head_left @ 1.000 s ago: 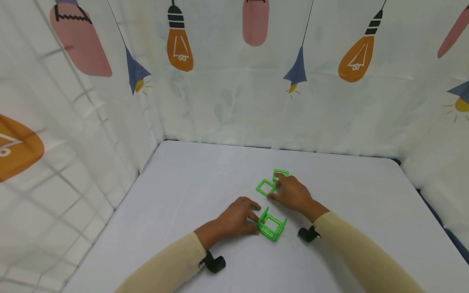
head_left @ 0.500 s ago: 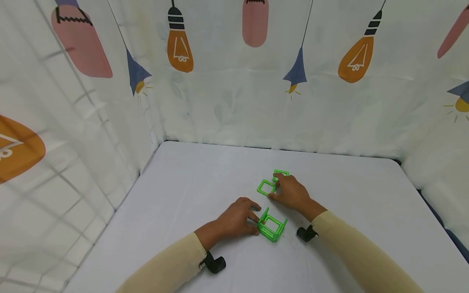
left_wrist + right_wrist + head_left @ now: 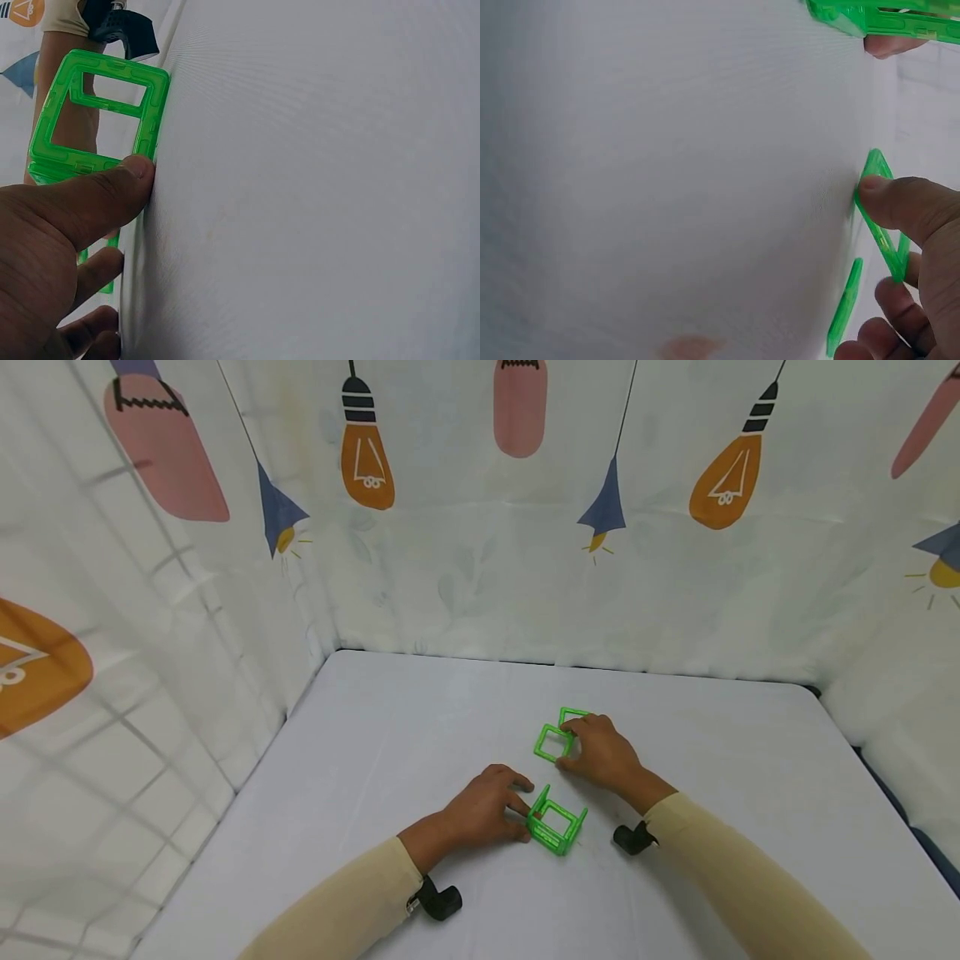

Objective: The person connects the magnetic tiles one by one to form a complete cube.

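Observation:
My left hand [image 3: 483, 806] grips the near side of an open box of green see-through magnetic tiles [image 3: 552, 839], with upright walls on a flat base. In the left wrist view the thumb presses a lower corner of the tile box [image 3: 156, 112]; the other fingers are partly hidden. Farther off, my right hand [image 3: 600, 752] pinches a loose square green magnetic tile [image 3: 540, 738] by thumb and fingertips. The right wrist view shows this tile [image 3: 885, 240] tilted under the thumb. Just behind it a second loose square tile [image 3: 574, 709] is partly covered by the fingers.
A white table [image 3: 420, 710] carries everything. Patterned white cloth [image 3: 465, 568] hangs behind it and at both sides. Each wrist wears a black camera mount, such as the left one [image 3: 441, 902].
My right hand has shifted the pinched tile slightly right and turned it, so that it now overlaps the far tile in the head view. The left hand and the tile box stay put.

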A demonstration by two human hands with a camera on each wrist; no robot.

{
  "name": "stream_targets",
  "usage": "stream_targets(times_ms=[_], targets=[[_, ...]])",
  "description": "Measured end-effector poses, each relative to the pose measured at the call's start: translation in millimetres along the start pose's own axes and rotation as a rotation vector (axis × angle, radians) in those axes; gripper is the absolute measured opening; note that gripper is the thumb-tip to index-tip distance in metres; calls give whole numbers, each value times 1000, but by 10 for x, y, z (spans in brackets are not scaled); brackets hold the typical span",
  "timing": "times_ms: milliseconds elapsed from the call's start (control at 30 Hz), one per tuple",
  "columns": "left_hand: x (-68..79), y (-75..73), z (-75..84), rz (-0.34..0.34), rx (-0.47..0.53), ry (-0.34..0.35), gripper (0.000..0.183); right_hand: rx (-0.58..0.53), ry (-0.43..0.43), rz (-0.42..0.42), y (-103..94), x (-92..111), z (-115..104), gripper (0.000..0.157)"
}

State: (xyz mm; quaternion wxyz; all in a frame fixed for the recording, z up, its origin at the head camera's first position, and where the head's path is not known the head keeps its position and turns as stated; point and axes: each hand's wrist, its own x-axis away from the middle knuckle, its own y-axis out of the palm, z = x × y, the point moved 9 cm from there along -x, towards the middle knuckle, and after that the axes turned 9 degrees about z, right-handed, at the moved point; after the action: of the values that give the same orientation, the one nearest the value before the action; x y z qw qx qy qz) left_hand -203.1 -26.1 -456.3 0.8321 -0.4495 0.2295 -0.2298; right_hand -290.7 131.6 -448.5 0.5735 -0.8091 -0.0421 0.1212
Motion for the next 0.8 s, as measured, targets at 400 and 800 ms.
stream_targets(times_ms=[400,800], targets=[[-8,3,-13,-8,-4,-10,27,-94,43,-8,-40,71,56,51],[2,-7,-2,0,1,-7,26,-124,4,86,-228,200,81,34]])
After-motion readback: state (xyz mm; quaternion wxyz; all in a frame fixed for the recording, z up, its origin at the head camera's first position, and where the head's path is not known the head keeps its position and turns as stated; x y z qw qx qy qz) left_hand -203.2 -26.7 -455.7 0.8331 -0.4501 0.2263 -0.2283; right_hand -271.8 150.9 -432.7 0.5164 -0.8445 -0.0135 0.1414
